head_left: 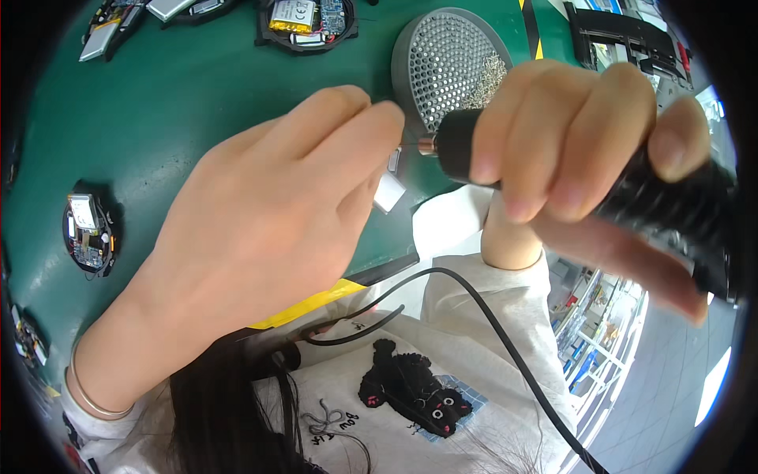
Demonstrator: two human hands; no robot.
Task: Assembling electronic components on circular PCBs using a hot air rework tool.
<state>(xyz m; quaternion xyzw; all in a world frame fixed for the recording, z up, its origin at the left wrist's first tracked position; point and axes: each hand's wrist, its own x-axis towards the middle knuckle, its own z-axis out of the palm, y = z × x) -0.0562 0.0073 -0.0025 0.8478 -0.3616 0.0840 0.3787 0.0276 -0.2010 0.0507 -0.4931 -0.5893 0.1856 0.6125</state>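
Observation:
My right hand (568, 142) is wrapped round a black electric screwdriver (458, 146), held nearly level with its copper-coloured collar and thin bit pointing left. My left hand (268, 197) is closed in a pinch at the bit's tip; whatever lies between its fingertips is hidden. Just beyond the screwdriver stands a round grey screw tray (401, 75) with a perforated face and a heap of small silver screws (485, 83) at its right side. Below the left fingertips, a small part with a white, flat block (388, 192) shows on the green mat, mostly covered by the hand.
Round black housings with circuit boards and batteries lie on the green mat (158, 103), one at the left (91, 229) and one at the far edge (304, 24). A black cable (489, 308) loops across my lap. A black fixture (624, 35) stands at the far right.

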